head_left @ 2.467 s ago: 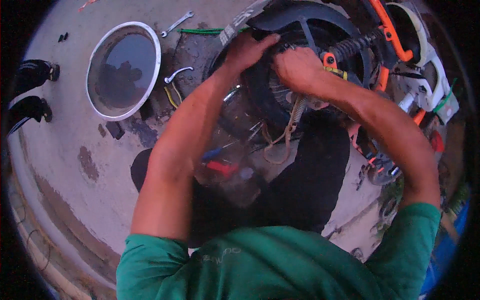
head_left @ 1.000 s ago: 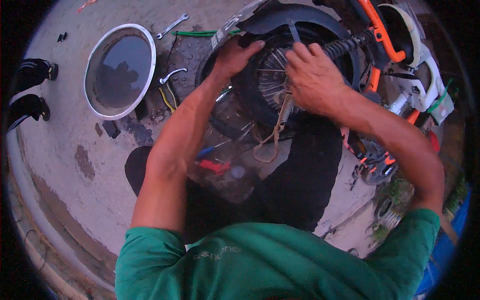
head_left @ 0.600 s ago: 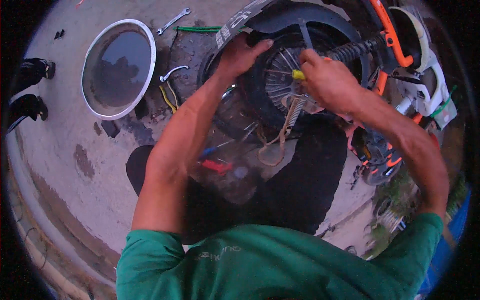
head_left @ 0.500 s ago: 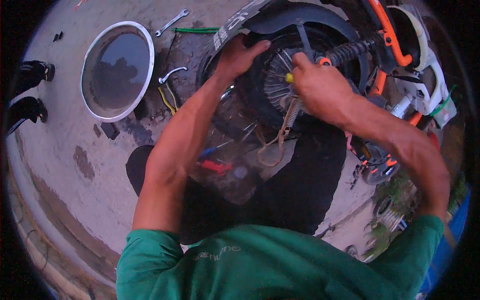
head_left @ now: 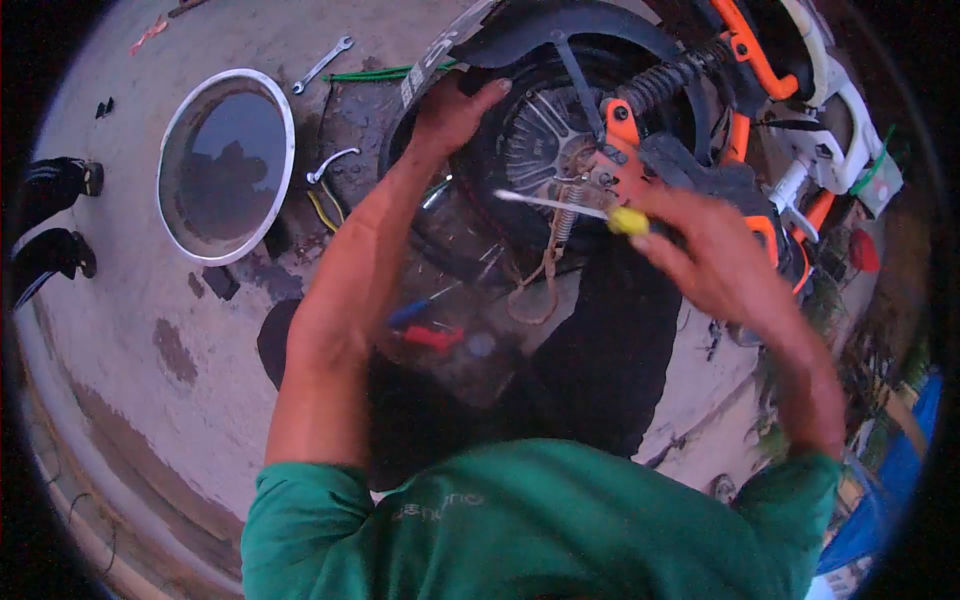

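Observation:
A scooter's rear wheel (head_left: 535, 135), with a finned grey hub and black tire (head_left: 485, 160), lies under a black mudguard (head_left: 630, 30). My left hand (head_left: 450, 118) grips the tire's upper-left edge beside the mudguard, fingertips hidden, thumb along the rim. My right hand (head_left: 700, 255), below and right of the hub, holds a yellow-handled screwdriver (head_left: 628, 221) whose pale shaft points left across the lower wheel. An orange bracket (head_left: 620, 123), a coiled black shock absorber (head_left: 668, 78) and a small spring (head_left: 568, 212) with a looped cord adjoin the hub.
A metal basin (head_left: 165, 180) of murky water sits at left, near another person's feet (head_left: 75, 255). A spanner (head_left: 322, 65), second wrench (head_left: 332, 160), yellow pliers (head_left: 322, 210), blue screwdriver (head_left: 410, 310) and red tool (head_left: 435, 337) lie around. Orange-and-white scooter parts (head_left: 840, 165) crowd the right.
My right hand has pulled away from the hub, down and right, bringing the screwdriver into full view and uncovering the orange bracket. My left hand stays on the tire.

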Motion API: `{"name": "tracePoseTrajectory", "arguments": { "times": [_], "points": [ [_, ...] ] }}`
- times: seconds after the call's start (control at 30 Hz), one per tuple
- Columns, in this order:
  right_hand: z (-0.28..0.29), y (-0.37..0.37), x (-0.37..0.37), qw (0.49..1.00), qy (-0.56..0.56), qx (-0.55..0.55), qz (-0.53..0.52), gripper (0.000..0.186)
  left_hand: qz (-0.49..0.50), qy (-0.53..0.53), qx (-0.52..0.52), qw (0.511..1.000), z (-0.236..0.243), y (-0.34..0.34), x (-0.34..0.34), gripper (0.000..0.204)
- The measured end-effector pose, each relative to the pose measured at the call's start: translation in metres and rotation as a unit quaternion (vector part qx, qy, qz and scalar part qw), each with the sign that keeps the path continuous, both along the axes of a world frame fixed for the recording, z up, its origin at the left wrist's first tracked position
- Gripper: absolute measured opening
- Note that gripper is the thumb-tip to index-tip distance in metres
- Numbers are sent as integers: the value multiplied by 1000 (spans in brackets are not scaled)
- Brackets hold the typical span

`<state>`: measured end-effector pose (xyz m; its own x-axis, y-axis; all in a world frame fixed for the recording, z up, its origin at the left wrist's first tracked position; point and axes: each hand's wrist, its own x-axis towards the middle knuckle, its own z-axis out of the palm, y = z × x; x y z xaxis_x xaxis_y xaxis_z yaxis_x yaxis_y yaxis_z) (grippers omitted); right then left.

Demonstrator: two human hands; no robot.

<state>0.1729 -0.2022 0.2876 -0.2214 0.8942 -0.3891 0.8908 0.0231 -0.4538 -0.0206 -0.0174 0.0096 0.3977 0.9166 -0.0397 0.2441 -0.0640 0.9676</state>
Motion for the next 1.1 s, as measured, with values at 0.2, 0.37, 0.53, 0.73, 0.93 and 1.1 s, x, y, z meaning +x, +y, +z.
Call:
{"name": "tracePoseTrajectory", "arguments": {
  "times": [0.2,0.37,0.53,0.73,0.93,1.1],
  "points": [
    [-26,-110,59,958,-5,-145,-247,34,-31,-12,-11,999,10,0,14,70],
    [-50,-119,63,940,32,-161,-300,34,-37,73,4,997,16,8,18,74],
    [-77,-109,78,966,27,-67,-246,33,-46,21,37,998,12,15,23,75],
    [-111,-107,102,941,120,-88,-304,30,-25,43,18,999,13,14,24,69],
    [-167,-116,86,720,368,21,-587,30,-31,5,13,999,10,15,29,71],
    [-184,-102,71,685,299,86,-659,38,-18,40,-22,999,3,20,25,73]
  ]
}}
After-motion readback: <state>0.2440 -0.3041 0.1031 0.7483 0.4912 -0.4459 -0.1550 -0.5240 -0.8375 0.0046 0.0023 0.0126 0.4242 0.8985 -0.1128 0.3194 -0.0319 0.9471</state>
